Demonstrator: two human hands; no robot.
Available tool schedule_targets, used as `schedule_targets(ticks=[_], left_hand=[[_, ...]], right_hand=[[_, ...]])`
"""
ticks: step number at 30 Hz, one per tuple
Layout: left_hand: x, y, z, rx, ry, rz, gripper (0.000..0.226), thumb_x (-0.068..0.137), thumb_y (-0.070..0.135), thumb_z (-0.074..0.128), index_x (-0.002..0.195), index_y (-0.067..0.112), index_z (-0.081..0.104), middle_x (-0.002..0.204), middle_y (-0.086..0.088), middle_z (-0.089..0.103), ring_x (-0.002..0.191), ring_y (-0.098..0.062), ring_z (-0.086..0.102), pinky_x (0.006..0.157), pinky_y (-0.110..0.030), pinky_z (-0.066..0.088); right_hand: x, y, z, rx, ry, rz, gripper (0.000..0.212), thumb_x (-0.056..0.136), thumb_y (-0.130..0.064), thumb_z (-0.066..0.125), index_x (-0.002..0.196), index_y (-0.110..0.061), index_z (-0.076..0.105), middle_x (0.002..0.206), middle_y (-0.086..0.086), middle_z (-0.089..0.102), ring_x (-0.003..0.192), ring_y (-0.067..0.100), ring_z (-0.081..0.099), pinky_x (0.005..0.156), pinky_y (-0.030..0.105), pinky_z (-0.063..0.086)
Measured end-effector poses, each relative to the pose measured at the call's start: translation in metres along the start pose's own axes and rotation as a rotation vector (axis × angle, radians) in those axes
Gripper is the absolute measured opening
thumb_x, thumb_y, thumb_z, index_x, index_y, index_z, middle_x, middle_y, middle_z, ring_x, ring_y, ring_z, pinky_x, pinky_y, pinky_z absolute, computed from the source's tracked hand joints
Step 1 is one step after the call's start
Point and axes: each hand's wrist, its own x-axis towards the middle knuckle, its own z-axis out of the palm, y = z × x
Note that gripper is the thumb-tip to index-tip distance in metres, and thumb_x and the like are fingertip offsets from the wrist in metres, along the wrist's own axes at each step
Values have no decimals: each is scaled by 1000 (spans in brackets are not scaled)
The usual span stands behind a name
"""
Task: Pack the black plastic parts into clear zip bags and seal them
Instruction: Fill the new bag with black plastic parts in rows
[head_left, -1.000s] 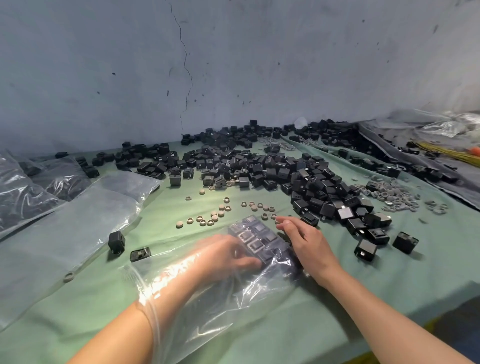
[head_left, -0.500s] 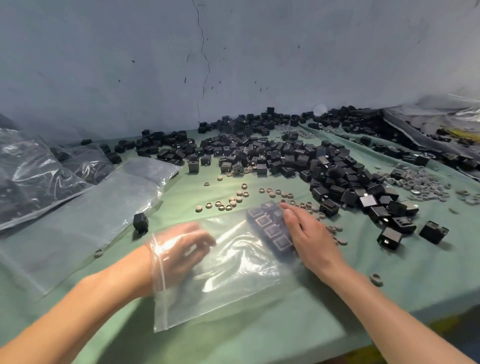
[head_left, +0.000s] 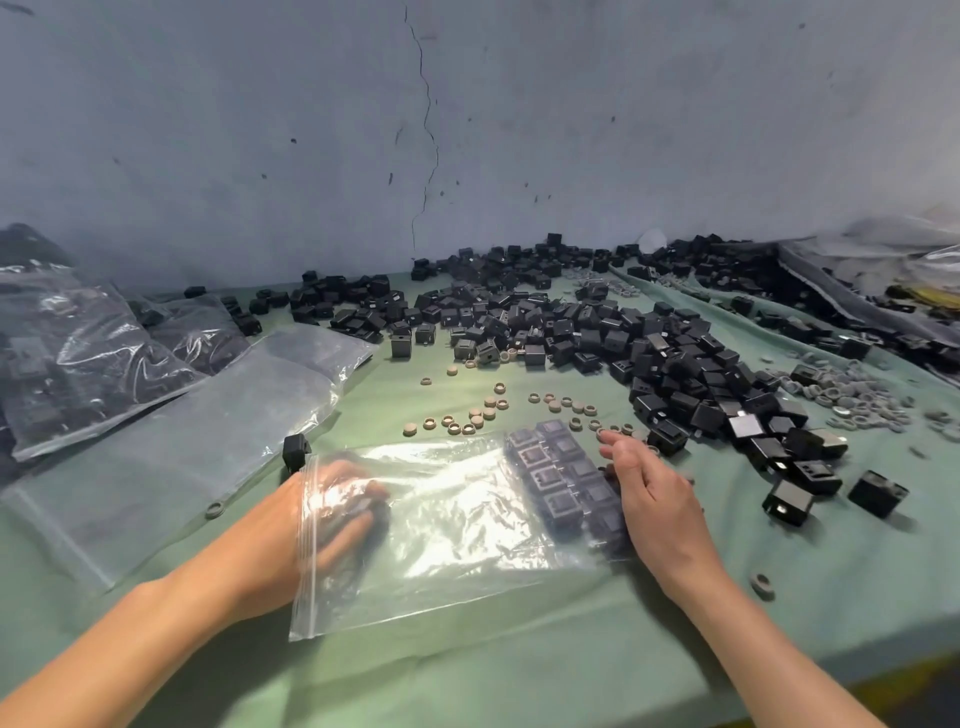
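The clear zip bag (head_left: 457, 525) lies flat on the green cloth (head_left: 519, 670), right in front of the person. Its zip end is open, and the left hand (head_left: 332, 519) is inside it. The plastic blurs that hand, so I cannot tell if it holds anything. At the other end of the bag, some black parts (head_left: 561, 483) sit in neat rows. The right hand (head_left: 654, 499) lies flat with its fingers out, touching the bag just beside those rows.

Behind the bag is a big pile of loose parts (head_left: 623, 353), with little tan rings (head_left: 483, 415) in between. To the left of the bag are empty bags (head_left: 182, 441) and full bags (head_left: 78, 353).

So some bags look done. This bag is only partly full and not zipped. Lots of parts are left to pack.
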Motion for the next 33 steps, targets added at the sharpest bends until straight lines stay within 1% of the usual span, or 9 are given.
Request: schedule_targets(ticks=[2,5,11,14,17,19,24,28,33], left_hand=[[2,6,-5,3,-5,49,42,87,75,44,124,54,45,123,39,42,110,16,48,78,-10,45],[9,10,-7,-3,-55,94,37,88,73,44,121,56,48,123,33,45,115,9,49,90,-17,45],[44,45,11,-144,-180,192,27,95,23,62,114,41,53,97,24,57,100,11,54,92,-11,44],[55,56,19,-165,-167,207,13,99,22,54,98,34,58,88,17,54,94,4,51,84,-5,40],[57,57,31,-143,-72,185,23,99,25,52,77,29,57,71,11,59,69,-3,56,63,-16,45],[56,58,32,-177,-103,174,31,99,21,53,70,31,53,62,15,61,55,1,53,50,-11,40],[57,60,27,-220,-120,175,4,92,35,63,93,33,59,88,18,64,85,2,60,73,-13,50],[55,72,28,-249,-66,262,10,96,19,62,91,24,55,83,11,65,76,-5,62,68,-14,49],[44,61,37,-307,-188,102,36,95,17,57,101,52,51,101,18,62,95,-2,59,83,-15,47]], right_hand=[[0,0,-1,4,1,8,72,90,-73,19,135,-35,59,126,-14,67,115,10,61,98,41,50],[0,-1,0,4,0,9,71,90,-74,18,132,-36,60,120,-16,68,111,9,63,94,40,51],[0,1,1,-60,-16,2,67,92,-74,15,128,-40,60,107,-21,68,101,6,65,86,38,53],[1,1,0,-19,11,16,67,89,-75,16,125,-40,61,105,-24,67,100,2,63,85,38,53],[3,1,1,-11,13,24,63,90,-75,17,122,-43,60,102,-26,67,98,-3,62,82,34,52],[3,0,1,-19,24,19,58,93,-73,18,121,-44,60,101,-26,67,97,-6,61,78,29,50],[3,2,-2,-62,-6,16,52,94,-67,17,114,-43,59,91,-18,70,87,-3,64,77,34,53],[3,7,0,-66,-6,13,59,95,-70,16,119,-40,60,93,-18,70,90,1,64,76,34,50],[3,5,3,-55,5,7,68,89,-75,13,122,-39,60,100,-20,69,93,3,65,78,34,52]])
